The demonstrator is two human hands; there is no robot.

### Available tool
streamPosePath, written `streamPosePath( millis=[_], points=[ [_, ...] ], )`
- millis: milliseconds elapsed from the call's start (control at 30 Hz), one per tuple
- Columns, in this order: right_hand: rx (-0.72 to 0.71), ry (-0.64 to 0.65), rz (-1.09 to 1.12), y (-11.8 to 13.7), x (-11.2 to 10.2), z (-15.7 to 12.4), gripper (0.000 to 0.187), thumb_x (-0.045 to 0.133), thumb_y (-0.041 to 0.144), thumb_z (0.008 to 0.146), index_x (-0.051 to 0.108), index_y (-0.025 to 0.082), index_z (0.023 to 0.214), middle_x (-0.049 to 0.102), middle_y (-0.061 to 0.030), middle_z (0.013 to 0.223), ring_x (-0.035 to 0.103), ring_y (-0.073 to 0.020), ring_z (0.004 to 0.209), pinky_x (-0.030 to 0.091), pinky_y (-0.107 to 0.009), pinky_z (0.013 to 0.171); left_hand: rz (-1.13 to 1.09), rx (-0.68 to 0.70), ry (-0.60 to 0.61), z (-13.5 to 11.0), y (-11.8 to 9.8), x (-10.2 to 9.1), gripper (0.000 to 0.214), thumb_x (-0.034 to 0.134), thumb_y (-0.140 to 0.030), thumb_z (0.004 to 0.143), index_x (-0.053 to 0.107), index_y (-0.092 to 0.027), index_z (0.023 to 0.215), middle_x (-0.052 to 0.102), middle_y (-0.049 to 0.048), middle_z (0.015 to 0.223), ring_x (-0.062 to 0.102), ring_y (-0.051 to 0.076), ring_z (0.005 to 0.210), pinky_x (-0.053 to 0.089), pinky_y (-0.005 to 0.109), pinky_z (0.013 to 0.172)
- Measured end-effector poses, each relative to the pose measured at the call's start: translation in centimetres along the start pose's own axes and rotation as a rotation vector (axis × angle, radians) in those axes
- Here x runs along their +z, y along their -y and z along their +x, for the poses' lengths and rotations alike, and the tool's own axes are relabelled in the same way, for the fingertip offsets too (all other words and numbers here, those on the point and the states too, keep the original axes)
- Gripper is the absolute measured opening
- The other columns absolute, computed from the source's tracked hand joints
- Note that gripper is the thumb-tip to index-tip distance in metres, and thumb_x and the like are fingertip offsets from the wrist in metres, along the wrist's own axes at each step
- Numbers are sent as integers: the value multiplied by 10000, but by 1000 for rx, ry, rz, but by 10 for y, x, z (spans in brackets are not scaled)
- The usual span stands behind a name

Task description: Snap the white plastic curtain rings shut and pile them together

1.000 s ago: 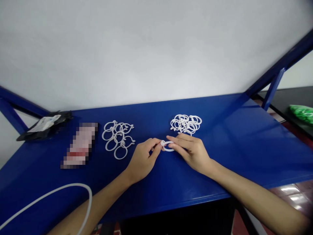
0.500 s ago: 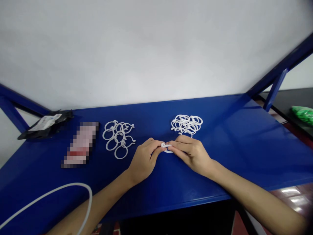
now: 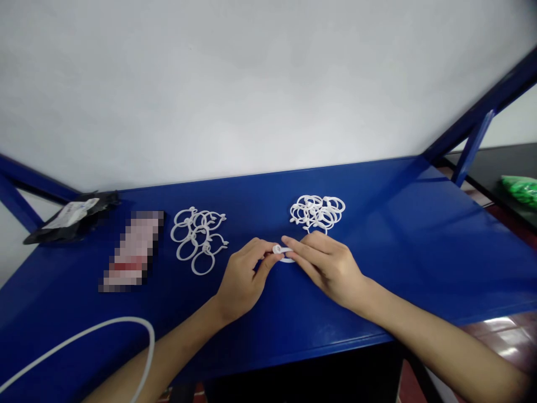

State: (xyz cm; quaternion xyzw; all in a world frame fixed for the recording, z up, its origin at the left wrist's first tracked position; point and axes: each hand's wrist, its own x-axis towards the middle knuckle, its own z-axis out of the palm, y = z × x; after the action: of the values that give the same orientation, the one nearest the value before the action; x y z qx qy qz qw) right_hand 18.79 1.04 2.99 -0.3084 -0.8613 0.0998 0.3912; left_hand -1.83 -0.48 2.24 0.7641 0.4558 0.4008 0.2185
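Over the middle of the blue table, my left hand (image 3: pixel 247 274) pinches a white plastic curtain ring (image 3: pixel 287 259) near its small eyelet, between thumb and fingertips. My right hand (image 3: pixel 329 260) grips the ring's other side, thumb below and index finger stretched out above it. Fingertips cover part of the ring. Beyond my right hand lies a heap of white curtain rings (image 3: pixel 323 215), tangled together. Another loose group of white curtain rings (image 3: pixel 203 262) rests to the left of my left hand, several of them overlapping.
A blurred-out flat item (image 3: pixel 134 246) lies left on the blue table (image 3: pixel 260 207). Behind it sits a black plastic package (image 3: pixel 71 215) with a white label. A white cable (image 3: pixel 84 333) loops over my left forearm. Blue frame bars flank both sides; a green bag (image 3: pixel 520 190) is far right.
My right index finger has lifted and stretched out above the ring, while both hands keep holding it. The view has shifted slightly.
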Motion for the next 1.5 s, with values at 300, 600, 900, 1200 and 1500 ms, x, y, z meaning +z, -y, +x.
streamPosePath(
  millis=[300,600,900,1200,1500],
  points=[
    [86,46,154,2,-1,6,190,513,208,1021,686,191,1096,750,-58,952,670,-151,794,556,-304,738,-11,23,13,1,0,2,147,534,-216,994,653,-197,909,701,-9,833,640,120,764,510,249,729],
    [-15,175,88,1,-1,4,173,496,202,1030,663,159,1028,733,-51,866,596,-154,698,497,-305,661,92,117,-8,-5,4,8,270,460,-154,1006,599,-181,776,661,-12,722,564,127,692,462,271,674],
    [-33,209,49,0,0,4,206,482,230,1037,677,165,1017,726,-47,851,593,-149,697,508,-298,666,242,267,33,-1,9,3,315,408,-198,1044,592,-175,789,657,-7,723,545,133,675,422,291,659],
    [196,-39,-322,-46,-19,10,220,562,320,1001,744,195,1000,703,-74,909,607,-199,830,516,-337,735,1016,-115,202,20,27,-45,399,565,-484,958,671,-120,1083,709,145,1056,624,342,1034,462,445,874],
    [278,-52,-548,-65,-22,11,294,578,415,981,713,166,1059,695,-93,929,553,-245,879,503,-370,754,1031,-123,362,16,22,-43,251,475,-213,967,662,-161,1126,728,121,973,627,325,987,442,449,848]
  ],
)
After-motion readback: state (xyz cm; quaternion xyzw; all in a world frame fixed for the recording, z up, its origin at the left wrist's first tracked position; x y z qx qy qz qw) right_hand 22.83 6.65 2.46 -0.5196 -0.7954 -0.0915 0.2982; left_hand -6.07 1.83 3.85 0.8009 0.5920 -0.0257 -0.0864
